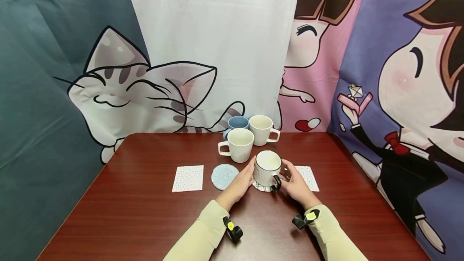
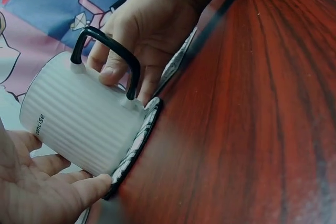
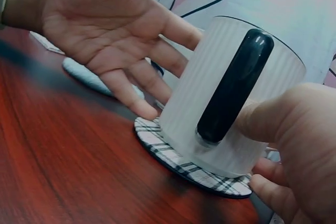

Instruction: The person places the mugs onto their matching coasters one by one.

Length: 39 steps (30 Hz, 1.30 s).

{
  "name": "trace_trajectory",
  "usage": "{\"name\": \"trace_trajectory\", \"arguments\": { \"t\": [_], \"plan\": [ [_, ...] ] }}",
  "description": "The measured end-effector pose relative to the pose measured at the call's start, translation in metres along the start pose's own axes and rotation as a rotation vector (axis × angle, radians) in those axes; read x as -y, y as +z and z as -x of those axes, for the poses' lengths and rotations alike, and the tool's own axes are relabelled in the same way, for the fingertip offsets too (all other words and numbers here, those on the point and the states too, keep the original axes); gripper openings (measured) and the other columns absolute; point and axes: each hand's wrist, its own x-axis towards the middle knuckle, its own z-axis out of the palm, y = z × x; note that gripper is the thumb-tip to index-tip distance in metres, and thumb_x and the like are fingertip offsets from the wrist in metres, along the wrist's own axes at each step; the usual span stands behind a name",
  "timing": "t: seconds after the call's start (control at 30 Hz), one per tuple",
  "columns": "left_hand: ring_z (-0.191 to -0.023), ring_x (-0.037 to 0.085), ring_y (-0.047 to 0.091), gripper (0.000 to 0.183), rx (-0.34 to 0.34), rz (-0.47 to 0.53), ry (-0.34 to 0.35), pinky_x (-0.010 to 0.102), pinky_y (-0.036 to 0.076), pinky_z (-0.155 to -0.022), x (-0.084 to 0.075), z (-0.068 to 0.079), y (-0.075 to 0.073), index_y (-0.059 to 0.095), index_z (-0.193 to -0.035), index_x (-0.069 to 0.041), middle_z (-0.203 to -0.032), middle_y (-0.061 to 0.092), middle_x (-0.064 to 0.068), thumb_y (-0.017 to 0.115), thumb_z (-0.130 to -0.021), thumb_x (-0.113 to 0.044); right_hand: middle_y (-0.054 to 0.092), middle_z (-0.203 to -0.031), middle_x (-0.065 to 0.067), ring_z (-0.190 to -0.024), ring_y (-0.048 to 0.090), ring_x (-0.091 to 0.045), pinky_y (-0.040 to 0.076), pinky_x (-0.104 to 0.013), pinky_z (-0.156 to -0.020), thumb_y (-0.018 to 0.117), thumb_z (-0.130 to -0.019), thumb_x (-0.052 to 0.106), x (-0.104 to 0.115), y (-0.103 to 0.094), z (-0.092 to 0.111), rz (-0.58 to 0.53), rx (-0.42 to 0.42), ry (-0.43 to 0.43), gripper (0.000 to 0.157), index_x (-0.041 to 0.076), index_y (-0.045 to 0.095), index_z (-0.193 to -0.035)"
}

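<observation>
A white ribbed mug [image 1: 267, 169] with a dark rim and black handle [image 2: 113, 45] stands upright on a round plaid coaster [image 3: 181, 163]. My left hand [image 1: 240, 182] is at the mug's left side, its fingers fairly straight and their tips against the lower wall and coaster edge. From the opposite side my right hand [image 1: 295, 183] holds the mug, with the thumb behind the handle and fingers bent along its wall. Part of the right fingers is hidden behind the mug in the head view.
Behind are two white mugs [image 1: 241, 145] and a blue mug [image 1: 238, 122], partly hidden. To the left lie a round light-blue coaster [image 1: 224, 177] and a square speckled coaster [image 1: 188, 178]. Another square coaster [image 1: 308, 177] is partly covered by my right hand. A cartoon cloth backs the brown table [image 1: 145, 216].
</observation>
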Motion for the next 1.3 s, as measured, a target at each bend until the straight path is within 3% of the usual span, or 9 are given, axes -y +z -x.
{"name": "trace_trajectory", "arguments": {
  "t": [0.13,0.23,0.33,0.43,0.53,0.77,1.07,1.3],
  "plan": [
    [-0.151,0.029,0.021,0.062,0.006,0.009,-0.012,0.052,0.035,-0.114,-0.001,-0.002,-0.001,0.020,-0.163,-0.019,-0.168,0.018,0.006,0.023,-0.110,-0.050,0.052,-0.128,-0.028,-0.114,0.058,-0.022,0.050,-0.022,-0.098,0.071,-0.084,-0.015,0.001,0.000,-0.001,-0.010,-0.006,-0.008,0.065,-0.012,0.038,-0.140],
    [-0.147,0.032,0.031,0.058,-0.026,-0.040,0.039,0.053,0.040,-0.111,0.000,-0.001,0.000,0.022,-0.163,-0.016,-0.166,0.024,0.010,0.030,-0.111,-0.042,0.050,-0.129,-0.028,-0.113,0.058,-0.018,0.051,-0.023,-0.095,0.069,-0.085,-0.016,0.001,-0.005,-0.002,-0.021,0.003,-0.028,0.069,-0.010,0.035,-0.145],
    [-0.142,0.033,0.042,0.054,-0.136,-0.120,0.124,0.052,0.042,-0.109,0.002,0.003,0.004,0.029,-0.160,-0.013,-0.160,0.037,0.014,0.040,-0.110,-0.028,0.047,-0.137,-0.030,-0.116,0.058,-0.013,0.051,-0.023,-0.092,0.067,-0.087,-0.014,0.003,-0.011,-0.004,-0.059,0.021,-0.045,0.077,-0.005,0.029,-0.153],
    [-0.140,0.031,0.044,0.051,-0.260,-0.151,0.200,0.051,0.039,-0.112,0.005,0.008,0.010,0.039,-0.156,-0.010,-0.153,0.047,0.014,0.046,-0.106,-0.018,0.042,-0.147,-0.031,-0.121,0.056,-0.009,0.049,-0.023,-0.095,0.065,-0.090,-0.010,0.004,-0.015,-0.008,-0.091,0.087,-0.065,0.080,-0.001,0.024,-0.158],
    [-0.142,0.029,0.042,0.048,-0.308,-0.148,0.234,0.051,0.036,-0.114,0.005,0.012,0.016,0.045,-0.152,-0.007,-0.152,0.049,0.012,0.048,-0.105,-0.015,0.040,-0.150,-0.032,-0.123,0.055,-0.006,0.046,-0.022,-0.099,0.063,-0.092,-0.007,0.003,-0.017,-0.009,-0.086,0.158,-0.082,0.076,-0.002,0.025,-0.157],
    [-0.142,0.031,0.042,0.048,-0.306,-0.199,0.250,0.052,0.032,-0.116,0.007,0.015,0.019,0.047,-0.151,-0.006,-0.153,0.048,0.013,0.046,-0.105,-0.016,0.042,-0.147,-0.034,-0.121,0.056,-0.002,0.044,-0.019,-0.099,0.063,-0.092,-0.009,0.000,-0.015,-0.009,-0.050,0.171,-0.095,0.072,-0.005,0.029,-0.155],
    [-0.144,0.034,0.038,0.051,-0.260,-0.251,0.309,0.054,0.029,-0.117,0.007,0.013,0.014,0.041,-0.154,-0.002,-0.156,0.042,0.018,0.044,-0.106,-0.019,0.051,-0.138,-0.033,-0.116,0.059,-0.004,0.047,-0.019,-0.095,0.063,-0.091,-0.011,-0.001,-0.010,-0.009,-0.034,0.109,-0.114,0.071,-0.006,0.031,-0.154],
    [-0.147,0.033,0.034,0.052,-0.212,-0.251,0.281,0.052,0.026,-0.119,0.005,0.011,0.010,0.037,-0.155,-0.003,-0.159,0.039,0.014,0.042,-0.107,-0.023,0.044,-0.144,-0.038,-0.120,0.054,0.002,0.043,-0.016,-0.099,0.063,-0.090,-0.014,-0.002,-0.003,-0.006,-0.018,0.061,-0.137,0.070,-0.010,0.031,-0.152]
  ]
}}
